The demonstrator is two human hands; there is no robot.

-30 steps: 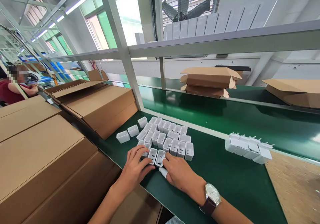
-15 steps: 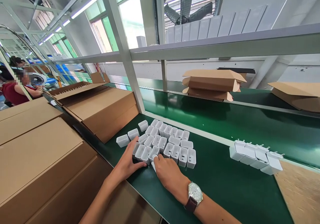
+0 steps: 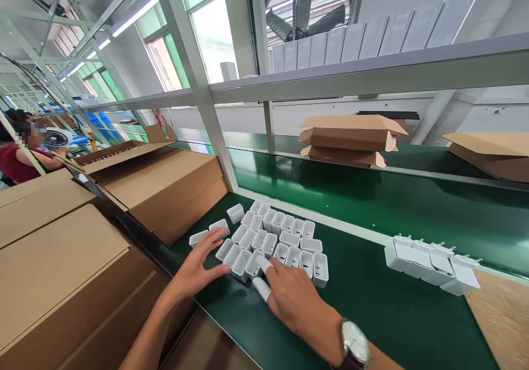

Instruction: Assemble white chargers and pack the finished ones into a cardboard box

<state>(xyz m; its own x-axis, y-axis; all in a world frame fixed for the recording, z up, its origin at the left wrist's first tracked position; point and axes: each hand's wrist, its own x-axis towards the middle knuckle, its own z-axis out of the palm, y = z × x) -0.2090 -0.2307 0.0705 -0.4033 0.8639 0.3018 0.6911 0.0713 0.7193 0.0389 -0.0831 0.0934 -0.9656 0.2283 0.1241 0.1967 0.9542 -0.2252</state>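
Note:
Rows of small white open-topped plastic cases (image 3: 259, 240) stand packed together on the green worktop. At their left edge my left hand (image 3: 192, 268) is open, thumb and fingers apart, with nothing in it. My right hand (image 3: 295, 304) reaches over the front of the rows. White covers sit on its thumb and index fingertips, which are spread apart beside a front-row case (image 3: 253, 265); whether they touch it I cannot tell. A wristwatch (image 3: 355, 341) is on that wrist. Looser white cases (image 3: 235, 213) lie tilted at the far left of the group.
White plug-like units with prongs (image 3: 432, 265) stand in a row at the right. Large cardboard boxes (image 3: 173, 188) line the left side. Beyond a metal post (image 3: 202, 91) runs a green belt (image 3: 306, 185), with folded cartons (image 3: 351, 138) behind it. A person (image 3: 25, 149) sits far left.
My left hand has drawn back left from the cases and opened. My right hand has shifted slightly right and down, its thumb and index finger spreading apart. The front-left cases sit straighter.

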